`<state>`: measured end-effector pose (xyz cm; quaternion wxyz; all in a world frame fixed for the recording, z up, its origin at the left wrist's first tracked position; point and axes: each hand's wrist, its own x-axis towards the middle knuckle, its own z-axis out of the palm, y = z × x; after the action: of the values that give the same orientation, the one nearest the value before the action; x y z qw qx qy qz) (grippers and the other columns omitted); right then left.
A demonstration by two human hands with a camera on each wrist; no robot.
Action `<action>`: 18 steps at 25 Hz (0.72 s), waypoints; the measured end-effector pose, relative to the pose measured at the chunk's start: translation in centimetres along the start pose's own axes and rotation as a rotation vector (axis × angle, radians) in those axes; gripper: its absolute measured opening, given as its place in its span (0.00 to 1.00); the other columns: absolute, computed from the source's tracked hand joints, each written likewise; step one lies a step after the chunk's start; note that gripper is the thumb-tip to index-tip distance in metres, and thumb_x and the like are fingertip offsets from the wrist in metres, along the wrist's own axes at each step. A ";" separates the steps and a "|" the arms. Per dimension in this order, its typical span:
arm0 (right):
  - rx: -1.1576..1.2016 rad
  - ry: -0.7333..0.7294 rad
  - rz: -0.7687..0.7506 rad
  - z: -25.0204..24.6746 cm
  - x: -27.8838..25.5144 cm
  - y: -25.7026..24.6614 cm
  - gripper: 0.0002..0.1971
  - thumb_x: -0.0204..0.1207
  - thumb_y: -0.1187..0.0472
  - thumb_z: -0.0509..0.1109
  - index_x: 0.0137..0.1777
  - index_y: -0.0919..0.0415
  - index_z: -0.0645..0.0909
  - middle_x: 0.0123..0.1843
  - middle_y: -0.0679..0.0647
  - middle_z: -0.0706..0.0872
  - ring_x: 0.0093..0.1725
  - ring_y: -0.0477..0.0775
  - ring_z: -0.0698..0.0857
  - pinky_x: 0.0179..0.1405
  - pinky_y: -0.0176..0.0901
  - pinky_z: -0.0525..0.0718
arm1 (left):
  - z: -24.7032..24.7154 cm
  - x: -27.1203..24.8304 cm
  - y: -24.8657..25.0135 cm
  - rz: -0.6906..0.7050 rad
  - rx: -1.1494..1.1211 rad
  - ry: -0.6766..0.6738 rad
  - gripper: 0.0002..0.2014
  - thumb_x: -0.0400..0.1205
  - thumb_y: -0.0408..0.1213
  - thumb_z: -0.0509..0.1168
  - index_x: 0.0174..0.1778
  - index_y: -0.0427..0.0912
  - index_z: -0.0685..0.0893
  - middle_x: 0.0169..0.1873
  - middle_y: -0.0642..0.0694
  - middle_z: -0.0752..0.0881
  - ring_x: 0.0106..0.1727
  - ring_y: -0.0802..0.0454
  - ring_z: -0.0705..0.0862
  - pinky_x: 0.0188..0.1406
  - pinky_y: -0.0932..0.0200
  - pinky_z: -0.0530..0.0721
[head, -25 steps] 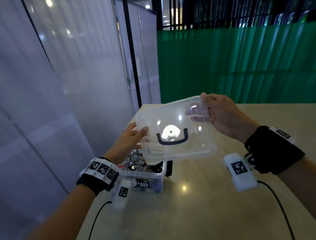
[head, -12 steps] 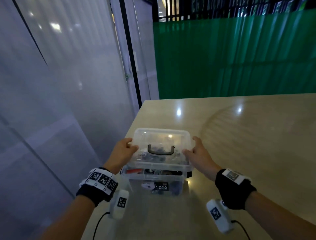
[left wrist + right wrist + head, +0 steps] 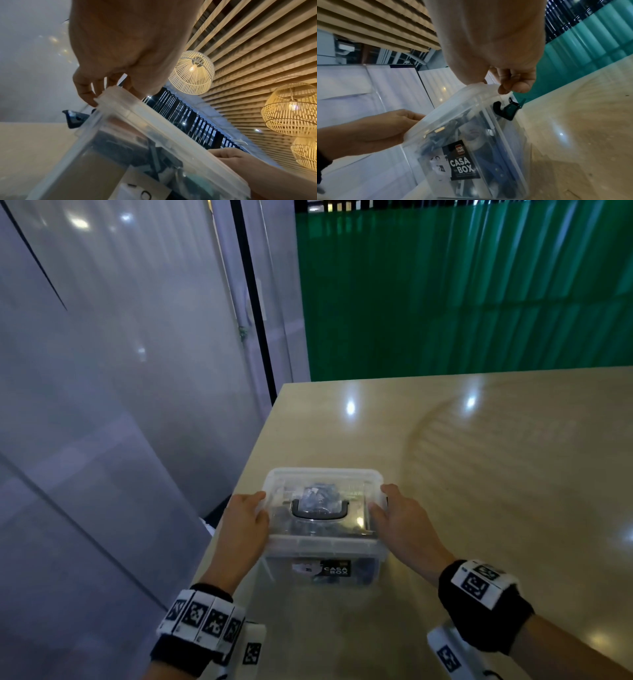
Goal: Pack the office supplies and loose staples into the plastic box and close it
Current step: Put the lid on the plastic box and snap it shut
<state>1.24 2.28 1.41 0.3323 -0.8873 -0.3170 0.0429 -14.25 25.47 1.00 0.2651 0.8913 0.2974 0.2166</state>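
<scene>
Plastic box point(image 3: 323, 546), labelled "CASA BOX", lid point(image 3: 322, 501) gripped by both hands.

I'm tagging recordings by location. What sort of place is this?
Probably a café or lounge-style indoor space, not a workshop: woven pendant lamps hang from a wooden slat ceiling, and a broad polished table stands beside frosted partitions.

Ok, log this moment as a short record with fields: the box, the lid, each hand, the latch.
box: clear plastic box, on the table, supplies inside
lid: lid on top of box
left hand: left hand holds lid's left edge
right hand: right hand holds lid's right edge
latch: dark side latch hangs unclipped
</scene>
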 end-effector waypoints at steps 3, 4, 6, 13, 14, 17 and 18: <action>-0.110 -0.028 -0.023 -0.2 0.1 -0.3 0.19 0.89 0.50 0.58 0.71 0.61 0.71 0.50 0.58 0.86 0.45 0.60 0.82 0.41 0.50 0.78 | -0.8 -0.6 0.3 0.071 0.003 0.051 0.08 0.83 0.26 0.63 0.54 0.33 0.87 0.46 0.38 0.83 0.47 0.43 0.83 0.49 0.53 0.77; -0.117 -0.027 -0.031 -0.2 0.5 -0.2 0.17 0.88 0.50 0.58 0.69 0.61 0.71 0.45 0.55 0.85 0.41 0.59 0.81 0.38 0.50 0.78 | -1.0 -0.4 0.3 0.080 -0.003 0.060 0.06 0.82 0.26 0.64 0.47 0.35 0.87 0.40 0.41 0.82 0.41 0.45 0.81 0.46 0.52 0.78; -0.107 -0.002 -0.034 0.0 1.7 0.0 0.12 0.88 0.53 0.58 0.62 0.61 0.71 0.36 0.53 0.83 0.34 0.58 0.81 0.31 0.49 0.77 | -1.1 0.7 0.1 0.051 -0.023 0.065 0.04 0.80 0.29 0.67 0.42 0.40 0.86 0.35 0.46 0.85 0.35 0.48 0.82 0.43 0.53 0.82; 0.163 0.075 0.068 2.1 3.1 1.9 0.12 0.83 0.47 0.63 0.61 0.49 0.69 0.40 0.55 0.84 0.44 0.63 0.83 0.40 0.48 0.77 | 0.1 1.5 -0.2 -0.082 -0.187 0.128 0.04 0.81 0.33 0.68 0.42 0.40 0.81 0.35 0.48 0.83 0.38 0.53 0.81 0.34 0.60 0.75; 0.180 0.081 0.119 2.5 3.2 2.4 0.16 0.82 0.44 0.64 0.64 0.49 0.70 0.48 0.57 0.85 0.52 0.65 0.83 0.47 0.51 0.80 | 0.2 1.5 -0.3 -0.113 -0.231 0.130 0.02 0.81 0.33 0.69 0.44 0.40 0.82 0.36 0.48 0.84 0.38 0.53 0.82 0.35 0.58 0.77; 0.191 0.061 0.235 2.6 3.3 2.5 0.29 0.82 0.41 0.66 0.75 0.60 0.70 0.69 0.61 0.78 0.65 0.63 0.79 0.63 0.54 0.79 | 0.4 1.9 -1.0 -0.254 -0.326 0.092 0.06 0.81 0.39 0.70 0.50 0.42 0.84 0.40 0.49 0.86 0.42 0.51 0.84 0.43 0.53 0.82; 0.245 0.022 0.274 2.5 3.3 2.4 0.33 0.83 0.40 0.66 0.78 0.62 0.67 0.70 0.60 0.78 0.63 0.60 0.80 0.60 0.51 0.80 | 0.5 2.0 -1.2 -0.276 -0.317 0.070 0.08 0.81 0.42 0.70 0.51 0.42 0.85 0.41 0.49 0.86 0.42 0.52 0.84 0.43 0.53 0.82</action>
<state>4.40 4.24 -1.54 0.4323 -0.8755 -0.1821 0.1163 -13.04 27.41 0.36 0.4185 0.7812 0.3878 0.2532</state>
